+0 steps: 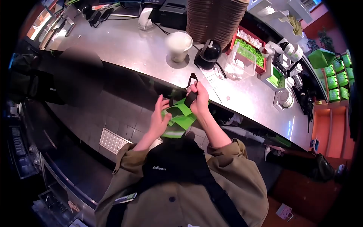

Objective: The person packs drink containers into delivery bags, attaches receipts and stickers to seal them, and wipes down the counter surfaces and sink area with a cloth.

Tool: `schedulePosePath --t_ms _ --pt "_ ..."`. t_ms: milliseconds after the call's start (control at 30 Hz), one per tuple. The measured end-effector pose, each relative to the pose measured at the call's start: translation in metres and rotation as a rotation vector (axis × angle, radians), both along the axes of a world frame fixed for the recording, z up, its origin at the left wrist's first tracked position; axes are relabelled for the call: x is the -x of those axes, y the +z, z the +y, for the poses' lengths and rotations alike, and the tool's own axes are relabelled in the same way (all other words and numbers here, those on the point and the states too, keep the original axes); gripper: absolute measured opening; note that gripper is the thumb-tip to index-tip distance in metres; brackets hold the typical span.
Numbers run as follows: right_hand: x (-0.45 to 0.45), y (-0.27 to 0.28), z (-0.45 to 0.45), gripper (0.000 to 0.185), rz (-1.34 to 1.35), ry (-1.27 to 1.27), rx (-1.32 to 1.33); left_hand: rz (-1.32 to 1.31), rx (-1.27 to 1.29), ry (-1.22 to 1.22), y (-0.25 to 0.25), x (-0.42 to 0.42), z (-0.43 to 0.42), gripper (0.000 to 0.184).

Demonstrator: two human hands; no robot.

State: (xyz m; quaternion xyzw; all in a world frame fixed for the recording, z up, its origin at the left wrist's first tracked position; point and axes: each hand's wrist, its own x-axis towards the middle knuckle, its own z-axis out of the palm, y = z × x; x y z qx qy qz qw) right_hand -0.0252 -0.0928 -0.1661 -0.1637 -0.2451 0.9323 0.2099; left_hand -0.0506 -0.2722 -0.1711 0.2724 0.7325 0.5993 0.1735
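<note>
A green bag with dark straps hangs in front of my body, just off the counter's front edge. My right hand is closed around its dark strap, and a loop of strap sticks up above the fingers. At the bag's left side is my left hand, its fingers apart and touching or close to the green material. On the counter beyond stands a white tub, with a black rounded device to its right.
Tall stacks of brown cup-like items rise behind the device. Right of them are a clear container and a red tray of green and white packets. Someone's dark-clothed leg shows at the right. A metal floor plate lies at lower left.
</note>
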Motion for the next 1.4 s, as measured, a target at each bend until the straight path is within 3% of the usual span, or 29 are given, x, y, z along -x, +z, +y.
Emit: schedulePosePath --t_ms 67,167,200,300,367,433,500,567,633,667,700,733,767,800,833,900,933,967,1000,1133,1167,1233,1267,1367,1400 --pt "0.010 0.008 -0.009 0.014 0.148 0.099 0.345 -0.029 -0.007 0.080 0.021 -0.006 -0.011 0.077" --pt "0.024 0.020 -0.028 0.005 0.271 0.192 0.776 0.167 0.086 0.296 0.030 -0.011 -0.038 0.071" --pt "0.029 0.022 -0.031 0.003 0.341 0.265 0.865 0.227 -0.100 0.365 0.034 -0.018 -0.045 0.054" --pt "0.044 0.031 -0.047 0.003 0.347 0.421 1.012 0.330 0.334 0.221 0.030 -0.035 -0.094 0.032" --pt "0.049 0.049 -0.069 0.005 0.201 0.542 1.032 0.727 0.554 -0.052 0.039 -0.028 -0.121 0.022" --pt "0.052 0.063 -0.097 0.010 0.016 0.626 0.731 0.571 0.475 0.042 0.050 -0.026 -0.132 0.035" --pt "0.059 0.044 -0.118 0.006 0.113 0.941 0.689 0.372 0.347 0.179 0.068 -0.016 -0.132 0.035" --pt "0.071 0.040 -0.128 0.015 0.176 1.176 0.645 0.377 0.458 0.195 0.065 -0.007 -0.155 0.038" --pt "0.079 0.074 -0.117 0.014 -0.003 1.000 -0.305 0.332 0.547 0.288 0.072 -0.004 -0.167 0.042" --pt "0.083 0.077 -0.119 0.012 -0.005 0.658 -0.675 0.436 0.421 0.376 0.084 -0.003 -0.169 0.046" --pt "0.086 0.080 -0.123 0.011 0.009 0.284 -1.012 0.498 0.469 0.368 0.092 0.000 -0.179 0.050" --pt "0.084 0.089 -0.129 0.010 0.191 -0.024 -1.147 0.578 0.530 0.373 0.090 0.002 -0.188 0.051" --pt "0.072 0.100 -0.134 0.013 0.483 -0.008 -1.256 0.654 0.596 0.384 0.084 0.005 -0.195 0.052" --pt "0.060 0.105 -0.144 0.014 0.810 0.174 -1.323 0.553 0.680 0.402 0.078 0.009 -0.196 0.051" --pt "0.049 0.105 -0.158 0.013 0.930 0.526 -1.407 0.442 0.765 0.419 0.067 0.013 -0.194 0.050" --pt "0.060 0.060 -0.187 0.020 0.727 0.987 -1.581 0.556 0.801 0.388 0.034 0.026 -0.189 0.047" --pt "0.077 0.024 -0.195 0.025 0.510 1.308 -1.849 0.512 0.827 0.389 0.024 0.032 -0.180 0.042" --pt "0.089 -0.039 -0.201 0.032 0.487 1.330 -2.156 0.329 0.769 0.389 0.004 0.035 -0.170 0.065" --pt "0.096 -0.080 -0.205 0.031 0.416 1.347 -2.324 0.202 0.726 0.420 -0.012 0.040 -0.159 0.058" --pt "0.097 -0.104 -0.209 0.031 0.307 1.247 -2.458 -0.517 0.355 0.564 -0.063 0.028 -0.081 0.050" --pt "0.097 -0.104 -0.212 0.031 0.288 1.224 -2.469 -0.013 0.651 0.242 -0.039 0.015 -0.080 0.041" --pt "0.102 -0.104 -0.219 0.031 0.286 1.199 -2.477 0.373 0.516 0.005 0.003 0.000 -0.101 0.051" --pt "0.106 -0.107 -0.220 0.031 0.284 1.194 -2.475 0.448 0.430 0.035 -0.006 0.003 -0.112 0.062" --pt "0.111 -0.101 -0.230 0.031 0.284 1.193 -2.456 0.285 0.309 -0.029 0.037 -0.041 -0.175 0.062" --pt "0.113 -0.101 -0.237 0.031 0.297 1.184 -2.459 0.128 0.608 -0.217 0.059 -0.051 -0.174 0.061"
